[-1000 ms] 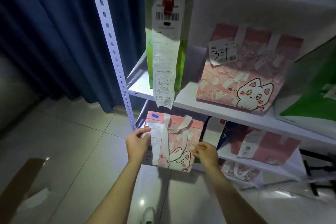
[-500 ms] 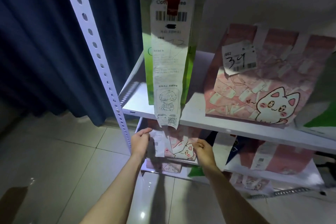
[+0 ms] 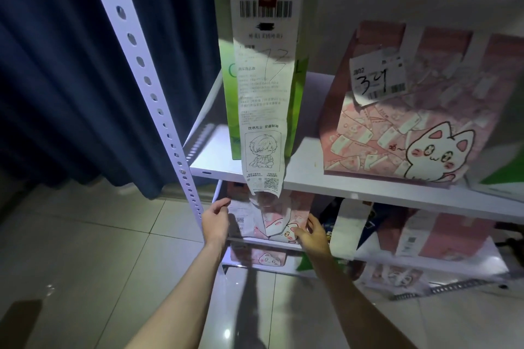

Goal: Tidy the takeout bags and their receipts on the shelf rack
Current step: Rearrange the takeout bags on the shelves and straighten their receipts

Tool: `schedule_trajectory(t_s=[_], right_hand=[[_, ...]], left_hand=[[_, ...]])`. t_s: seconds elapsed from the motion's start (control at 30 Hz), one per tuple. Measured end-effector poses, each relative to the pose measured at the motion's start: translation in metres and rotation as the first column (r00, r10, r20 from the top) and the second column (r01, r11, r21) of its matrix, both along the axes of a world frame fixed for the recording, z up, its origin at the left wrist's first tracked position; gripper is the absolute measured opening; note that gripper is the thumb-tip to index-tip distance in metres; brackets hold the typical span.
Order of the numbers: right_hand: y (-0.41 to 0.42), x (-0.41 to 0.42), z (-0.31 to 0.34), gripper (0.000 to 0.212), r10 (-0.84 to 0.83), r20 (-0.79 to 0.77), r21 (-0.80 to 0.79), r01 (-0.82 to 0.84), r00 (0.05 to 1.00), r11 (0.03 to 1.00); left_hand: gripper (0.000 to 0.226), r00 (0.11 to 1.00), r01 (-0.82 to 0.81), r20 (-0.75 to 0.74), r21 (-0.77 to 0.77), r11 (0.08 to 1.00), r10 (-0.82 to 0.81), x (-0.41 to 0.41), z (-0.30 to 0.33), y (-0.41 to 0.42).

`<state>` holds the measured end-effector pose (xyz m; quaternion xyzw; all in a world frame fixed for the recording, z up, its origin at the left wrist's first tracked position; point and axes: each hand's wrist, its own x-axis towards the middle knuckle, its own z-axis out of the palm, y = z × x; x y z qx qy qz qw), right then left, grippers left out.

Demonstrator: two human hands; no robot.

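A small pink cat bag (image 3: pixel 279 224) with a white receipt (image 3: pixel 241 217) on its front stands on the lower shelf (image 3: pixel 377 256), partly hidden by the shelf above. My left hand (image 3: pixel 216 219) holds its left edge, thumb at the front. My right hand (image 3: pixel 313 232) rests against the bag's right side with spread fingers. On the shelf above (image 3: pixel 354 187) stands a tall green bag (image 3: pixel 224 65) with a long receipt (image 3: pixel 262 99) hanging past the shelf edge. Beside it leans a large pink cat bag (image 3: pixel 425 133) with a small receipt marked 34 (image 3: pixel 378 81).
A white perforated rack post (image 3: pixel 147 79) runs just left of my left hand, with a dark blue curtain (image 3: pixel 71 65) behind it. More pink bags (image 3: pixel 453 238) and a dark bag with a white receipt (image 3: pixel 350 228) fill the lower shelf. Another cat bag (image 3: pixel 259 257) sits below. The floor is tiled.
The small pink cat bag went from in front of the rack onto the lower shelf, under the long receipt. My head moved closer and my right hand's fingers have spread.
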<state>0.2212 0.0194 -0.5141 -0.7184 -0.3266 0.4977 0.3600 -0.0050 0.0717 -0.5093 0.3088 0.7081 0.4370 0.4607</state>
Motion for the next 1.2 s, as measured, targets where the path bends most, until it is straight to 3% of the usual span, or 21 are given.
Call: schedule_trajectory(t_s=[0.13,0.23,0.27,0.4,0.6,0.83,1.07,1.2], right_hand=[[-0.026,0.002,0.027,0.051,0.047,0.067,-0.02,-0.045,0.997,0.999],[-0.045,0.01,0.035,0.034,0.154,0.256,-0.092,-0.134,0.954,0.987],[-0.052,0.014,0.033,0.024,0.212,0.344,-0.112,-0.184,0.915,0.977],[-0.071,0.026,0.032,0.023,0.366,0.627,-0.161,-0.346,0.687,0.924],[-0.096,0.048,0.059,0.019,0.417,0.685,-0.233,-0.363,0.597,0.902],[-0.132,0.105,0.089,0.021,0.352,0.723,-0.185,-0.323,0.595,0.928],[-0.179,0.196,0.125,0.023,0.242,0.766,-0.039,-0.331,0.596,0.943],[-0.209,0.255,0.143,0.02,0.16,0.762,0.071,-0.326,0.627,0.943]], left_hand=[[0.031,0.999,0.017,-0.035,-0.037,0.999,-0.019,-0.001,0.012,-0.024],[0.024,0.99,0.099,-0.089,-0.075,0.992,-0.106,-0.002,0.014,-0.042],[0.02,0.979,0.147,-0.127,-0.099,0.984,-0.16,-0.001,0.017,-0.05],[0.019,0.849,0.291,-0.419,-0.139,0.947,-0.322,0.003,0.019,-0.075],[0.01,0.689,0.451,-0.571,-0.143,0.881,-0.446,0.032,0.045,-0.094],[0.008,0.527,0.602,-0.682,-0.121,0.789,-0.507,0.091,0.077,-0.118],[0.013,0.457,0.672,-0.751,-0.059,0.738,-0.476,0.18,0.121,-0.162],[0.013,0.473,0.682,-0.765,0.004,0.731,-0.437,0.237,0.148,-0.197]])
